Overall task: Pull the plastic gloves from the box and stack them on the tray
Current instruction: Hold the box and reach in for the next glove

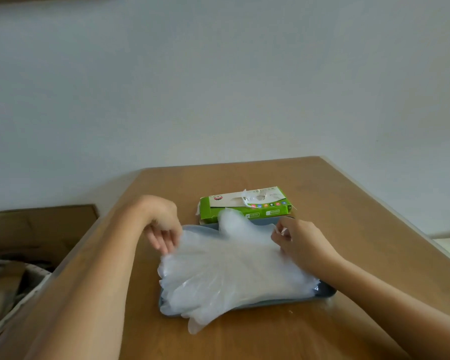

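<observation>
Table (322,193): gloves (231,268) lie crosswise, fingers probably leftward.

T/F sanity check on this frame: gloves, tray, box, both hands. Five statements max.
1. The gloves lie stacked on the tray. True.
2. The box sits nearer the person than the tray. False: it lies beyond the tray's far edge.
3. Some clear plastic pokes out of the box's top opening. True.
4. The left hand rests on the box. False: its fingers hold the gloves' left edge.
5. The right hand pinches the gloves' right edge. True.
</observation>
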### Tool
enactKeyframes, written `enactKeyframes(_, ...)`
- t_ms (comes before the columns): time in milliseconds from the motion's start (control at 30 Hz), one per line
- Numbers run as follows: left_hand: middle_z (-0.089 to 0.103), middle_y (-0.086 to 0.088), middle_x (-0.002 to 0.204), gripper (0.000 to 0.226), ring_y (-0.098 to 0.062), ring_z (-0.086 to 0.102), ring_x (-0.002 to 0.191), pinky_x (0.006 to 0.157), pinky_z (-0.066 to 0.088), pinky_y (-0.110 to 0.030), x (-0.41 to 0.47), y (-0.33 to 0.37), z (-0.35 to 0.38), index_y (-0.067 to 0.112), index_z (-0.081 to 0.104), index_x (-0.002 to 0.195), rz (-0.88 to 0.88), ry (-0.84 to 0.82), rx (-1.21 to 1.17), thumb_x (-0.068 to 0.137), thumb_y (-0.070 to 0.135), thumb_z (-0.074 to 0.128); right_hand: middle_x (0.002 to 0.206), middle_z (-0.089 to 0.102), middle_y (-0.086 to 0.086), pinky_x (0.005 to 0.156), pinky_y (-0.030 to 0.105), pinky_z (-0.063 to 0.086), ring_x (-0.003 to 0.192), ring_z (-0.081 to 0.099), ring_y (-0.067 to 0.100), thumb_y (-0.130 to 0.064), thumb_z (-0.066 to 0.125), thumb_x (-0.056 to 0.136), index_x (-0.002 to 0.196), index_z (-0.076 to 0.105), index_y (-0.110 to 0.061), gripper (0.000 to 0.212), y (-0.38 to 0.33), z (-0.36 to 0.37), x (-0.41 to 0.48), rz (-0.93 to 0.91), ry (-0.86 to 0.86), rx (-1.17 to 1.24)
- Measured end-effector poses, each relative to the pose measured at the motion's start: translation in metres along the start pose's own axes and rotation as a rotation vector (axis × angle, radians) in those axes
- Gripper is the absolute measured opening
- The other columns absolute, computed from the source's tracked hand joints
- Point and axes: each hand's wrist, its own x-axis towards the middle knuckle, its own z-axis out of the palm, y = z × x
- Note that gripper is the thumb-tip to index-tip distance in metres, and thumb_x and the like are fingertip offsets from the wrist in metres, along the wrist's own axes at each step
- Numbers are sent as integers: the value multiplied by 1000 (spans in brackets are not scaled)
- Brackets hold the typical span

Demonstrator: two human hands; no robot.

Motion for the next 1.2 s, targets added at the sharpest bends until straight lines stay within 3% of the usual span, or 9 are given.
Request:
enactKeyframes(167,69,-8,88,18,-21,61,74,76,53,-35,-29,16,-1,9,66,82,243,693,164,89,24,57,87,66,1,65,31,43,78,59,26,-27,51,94,87,53,-20,11,5,1,-3,22,2,24)
enactKeyframes(233,66,-7,81,17,-20,58,72,78,54,-37,-38,41,31,13,65,82,469,751,95,89,22,53,91,67,3,66,32,44,81,59,27,-28,48,96,91,51,-20,10,6,3,-4,21,15,26)
enactKeyframes(333,66,-1,109,22,-19,61,102,89,48,-34,-30,64,87,17,63,107,692,629,138,93,29,50,102,65,4,73,33,45,93,59,28,-30,50,95,106,49,-19,16,5,3,-8,11,2,-11)
enactKeyframes(467,45,-3,141,47,-19,43,129,101,31,-24,-4,55,126,14,39,138,791,517,262,100,41,40,147,36,-8,107,26,27,135,30,17,-50,66,82,144,30,-28,75,3,-13,-15,-240,58,-196)
enactKeyframes(600,22,-3,158,61,-16,22,143,115,14,-25,1,51,137,14,20,151,743,497,259,101,47,31,150,34,-16,119,25,3,143,15,5,-53,59,85,143,36,-36,65,8,-26,-11,-556,-203,-258)
enactKeyframes(700,-2,3,162,71,-9,-4,147,118,-4,-29,0,46,135,17,3,154,674,371,264,99,55,28,154,24,-19,112,14,-5,145,6,6,-61,54,83,147,26,-39,73,22,-27,-10,-471,-395,-310)
enactKeyframes(900,-26,11,155,88,-10,-20,145,116,-13,-33,3,-7,103,30,-16,150,546,262,462,92,63,42,150,6,-35,119,38,8,141,-4,0,-72,61,71,146,14,-51,91,36,-43,-1,-332,-588,-350)
enactKeyframes(1033,-4,14,160,103,-14,-1,148,118,3,-30,-14,-21,74,32,0,153,414,145,346,78,68,60,124,52,-32,89,11,40,105,50,-11,-63,70,71,127,52,-45,62,18,-52,18,-306,-542,-281)
enactKeyframes(1200,48,15,141,71,-9,48,126,102,39,-22,-18,-11,34,31,43,141,461,155,190,79,61,61,96,60,-15,69,15,40,90,58,6,-45,72,78,112,67,-26,40,-3,-45,70,-274,-120,-108)
